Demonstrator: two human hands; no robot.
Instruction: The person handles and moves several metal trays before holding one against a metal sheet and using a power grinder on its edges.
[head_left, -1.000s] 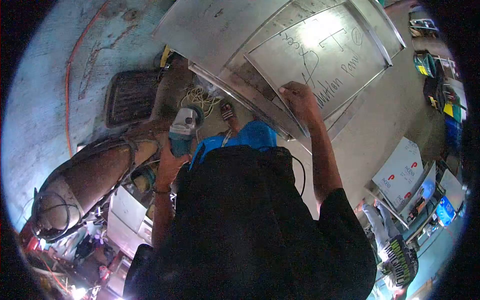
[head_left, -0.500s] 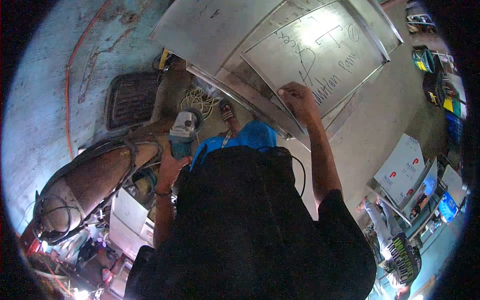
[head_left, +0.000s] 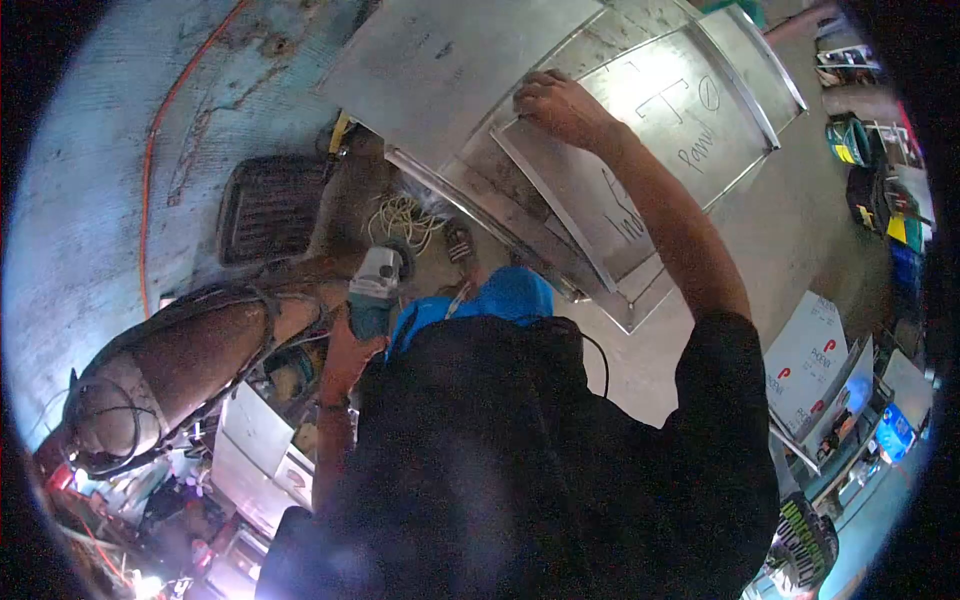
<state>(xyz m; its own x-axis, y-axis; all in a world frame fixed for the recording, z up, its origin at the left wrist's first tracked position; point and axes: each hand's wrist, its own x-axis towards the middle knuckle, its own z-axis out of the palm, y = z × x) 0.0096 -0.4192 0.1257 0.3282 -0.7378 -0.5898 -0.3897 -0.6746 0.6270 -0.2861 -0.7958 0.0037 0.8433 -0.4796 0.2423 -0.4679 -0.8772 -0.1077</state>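
My left hand [head_left: 347, 362] is wrapped round the dark body of an angle grinder [head_left: 377, 272], which has a pale grey head and hangs by my left side. Stretched out ahead, my right hand [head_left: 563, 108] has its fingers curled over the upper left corner of a sheet-metal panel [head_left: 655, 165]; the fingertips are partly hidden. Black handwriting and marks cover the panel, and my forearm hides some of them. Beneath it lies a larger metal frame [head_left: 632, 318], with another plain metal sheet [head_left: 420, 75] to its left.
A gas cylinder [head_left: 190, 370] wrapped in hoses lies at the left. Coiled pale cord [head_left: 405, 222] is on the floor near my foot [head_left: 458, 243]. Printed boards [head_left: 805, 360] lean at the right, near another person [head_left: 808, 540]. Bright light glows at bottom left.
My right hand has moved up along the panel's left edge to its upper corner. My left hand still holds the grinder. The view has shifted slightly.
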